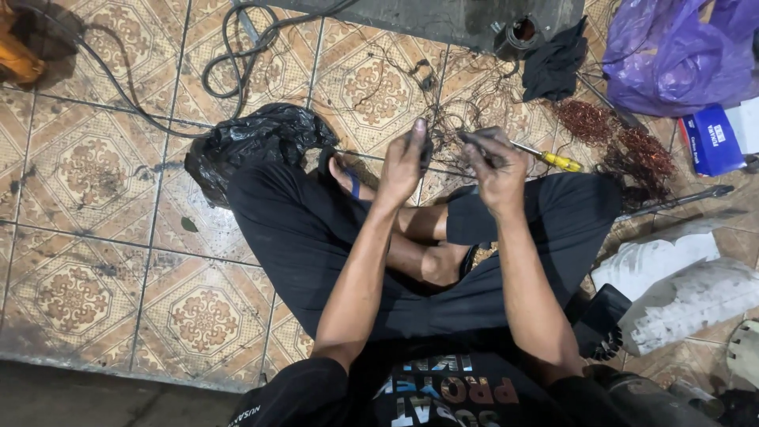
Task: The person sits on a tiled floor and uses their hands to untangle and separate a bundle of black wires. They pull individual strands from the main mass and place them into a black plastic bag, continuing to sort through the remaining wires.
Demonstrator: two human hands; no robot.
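Note:
I sit cross-legged on a patterned tile floor (95, 237) in black trousers. My left hand (407, 162) is raised in front of me, its grimy fingers pinched on a thin dark strand of wire (443, 141). My right hand (494, 162) is close beside it, fingers closed on the other end of the same thin wire. The wire runs between the two hands and is hard to make out. A yellow-handled screwdriver (553, 160) lies on the floor just past my right hand.
A crumpled black plastic bag (257, 138) lies by my left knee. Copper wire bundles (624, 146) sit at right, near a purple bag (672, 51), a blue box (711, 142) and white bags (680, 289). Black cables (229, 63) loop at the top.

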